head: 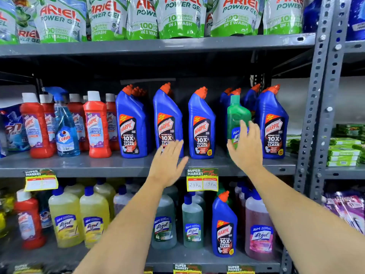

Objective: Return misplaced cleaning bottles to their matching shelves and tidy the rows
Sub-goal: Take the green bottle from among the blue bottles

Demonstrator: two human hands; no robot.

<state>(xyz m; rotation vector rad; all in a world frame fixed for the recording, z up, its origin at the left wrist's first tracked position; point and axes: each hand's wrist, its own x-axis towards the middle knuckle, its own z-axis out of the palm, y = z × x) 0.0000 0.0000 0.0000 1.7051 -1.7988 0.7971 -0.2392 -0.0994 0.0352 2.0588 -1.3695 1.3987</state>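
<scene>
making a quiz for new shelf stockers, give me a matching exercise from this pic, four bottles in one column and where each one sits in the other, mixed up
Bottles:
1. green Lizol bottle
2. blue Colin spray bottle
3. lone blue Harpic bottle
4. red Harpic bottle with white cap

Places:
A. bottom shelf, far left, beside the yellow Lizol bottles
B. middle shelf, among the blue Harpic bottles, at the right hand
C. bottom shelf, between a green and a pink Lizol bottle
D. middle shelf, among the red Harpic bottles

Pairs: 1-B, 2-D, 3-C, 4-A
</scene>
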